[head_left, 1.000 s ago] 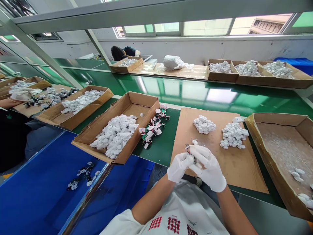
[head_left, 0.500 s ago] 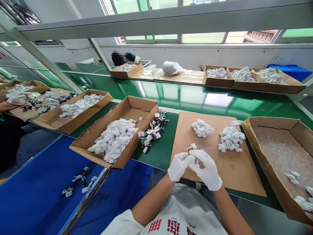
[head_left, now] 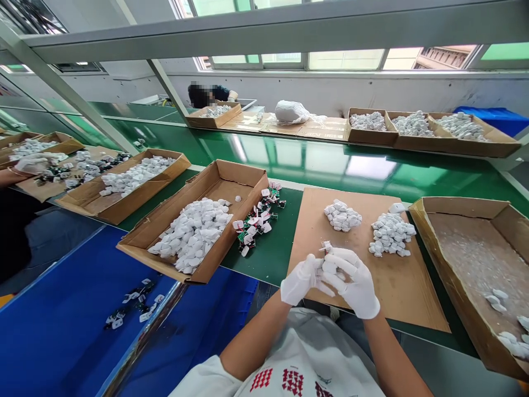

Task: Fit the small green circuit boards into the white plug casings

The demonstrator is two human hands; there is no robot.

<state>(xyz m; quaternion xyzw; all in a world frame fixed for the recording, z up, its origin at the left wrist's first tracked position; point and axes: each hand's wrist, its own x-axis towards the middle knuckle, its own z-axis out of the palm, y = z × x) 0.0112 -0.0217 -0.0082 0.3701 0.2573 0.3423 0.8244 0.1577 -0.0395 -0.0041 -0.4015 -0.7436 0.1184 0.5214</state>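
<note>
White-gloved, my left hand (head_left: 301, 281) and my right hand (head_left: 351, 280) meet over the near part of a brown cardboard sheet (head_left: 384, 292). Between their fingers are small white plastic pieces (head_left: 329, 267), partly covered by the gloves. Another small part (head_left: 326, 246), white with something dark, sticks up at the fingertips. Both hands are closed around these. Beyond them on the sheet lie one pile of white pieces (head_left: 342, 215) and, to its right, a second pile (head_left: 390, 234).
Left of the sheet, small green circuit boards with white parts (head_left: 255, 223) lie beside a cardboard box (head_left: 144, 234) of white pieces. Another cardboard box (head_left: 458, 220) stands at right. Blue cloth-like surface (head_left: 61, 320) lies lower left. A co-worker's gloved hand (head_left: 35, 163) is far left.
My hands have parted slightly, the left shifting a little left and the right a little right. The fingers have moved, showing more of the white pieces between them.
</note>
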